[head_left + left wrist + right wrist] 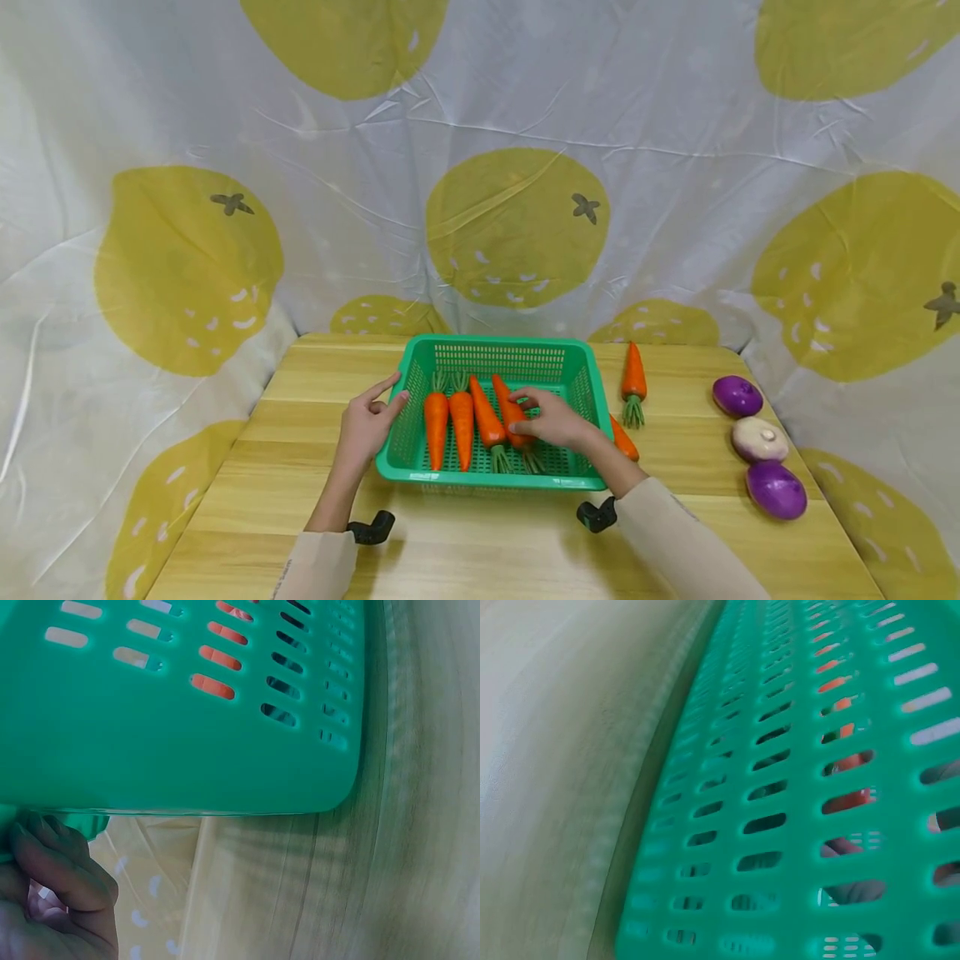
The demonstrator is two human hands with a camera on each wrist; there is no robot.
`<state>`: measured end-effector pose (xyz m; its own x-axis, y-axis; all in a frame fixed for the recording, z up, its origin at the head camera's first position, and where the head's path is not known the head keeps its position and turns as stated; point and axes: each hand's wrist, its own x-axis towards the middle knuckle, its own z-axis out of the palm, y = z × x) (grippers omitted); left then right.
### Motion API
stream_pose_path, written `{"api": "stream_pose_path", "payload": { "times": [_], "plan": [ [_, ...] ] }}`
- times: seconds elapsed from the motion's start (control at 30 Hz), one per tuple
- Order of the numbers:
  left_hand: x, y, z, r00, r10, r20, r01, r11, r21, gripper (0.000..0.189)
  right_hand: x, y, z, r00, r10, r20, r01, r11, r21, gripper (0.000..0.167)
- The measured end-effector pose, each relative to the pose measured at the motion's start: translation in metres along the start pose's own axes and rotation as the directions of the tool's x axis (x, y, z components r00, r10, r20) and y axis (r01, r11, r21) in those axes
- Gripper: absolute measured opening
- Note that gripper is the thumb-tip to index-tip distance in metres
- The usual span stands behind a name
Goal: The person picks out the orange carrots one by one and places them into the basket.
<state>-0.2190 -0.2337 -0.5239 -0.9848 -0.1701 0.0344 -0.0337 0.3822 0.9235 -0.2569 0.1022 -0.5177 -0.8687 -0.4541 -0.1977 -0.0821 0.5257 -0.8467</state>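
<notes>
A green plastic basket [495,479] with slotted walls stands on the table. My left hand [367,421] grips its left rim, and in the left wrist view the curled fingers [71,881] lie at the rim. My right hand [555,421] reaches over the basket's right side and holds a carrot [504,396] between thumb and fingers, its tip pointing away. To the left of it lie a carrot [485,412] slanted the same way and two carrots [462,429] with their green tops at the far end. In the right wrist view the basket wall [795,817] hides most of that hand.
Right of the basket lie a carrot [633,371] and another carrot [624,442] partly hidden by the basket and right arm. Two glossy purple round vegetables [776,490] and a whitish one [759,439] sit near the right edge. A lemon-print curtain [517,225] hangs behind the wooden table [300,467].
</notes>
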Motion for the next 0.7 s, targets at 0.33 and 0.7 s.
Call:
{"api": "stream_pose_path", "payload": {
  "times": [0.33, 0.7],
  "plan": [
    [-0.0001, -0.0006, -0.0008, 1.000, 0.003, 0.000, -0.003, 1.000, -0.001, 0.048, -0.0031, -0.0003, 0.0000, 0.999, 0.034, 0.021, -0.035, 0.998, 0.059, 0.050],
    [0.0001, -0.0022, 0.0007, 1.000, 0.003, -0.015, -0.003, 1.000, 0.015, 0.047, -0.0074, 0.0027, -0.0020, 0.999, 0.030, 0.014, -0.031, 0.991, 0.126, 0.052]
  ]
}}
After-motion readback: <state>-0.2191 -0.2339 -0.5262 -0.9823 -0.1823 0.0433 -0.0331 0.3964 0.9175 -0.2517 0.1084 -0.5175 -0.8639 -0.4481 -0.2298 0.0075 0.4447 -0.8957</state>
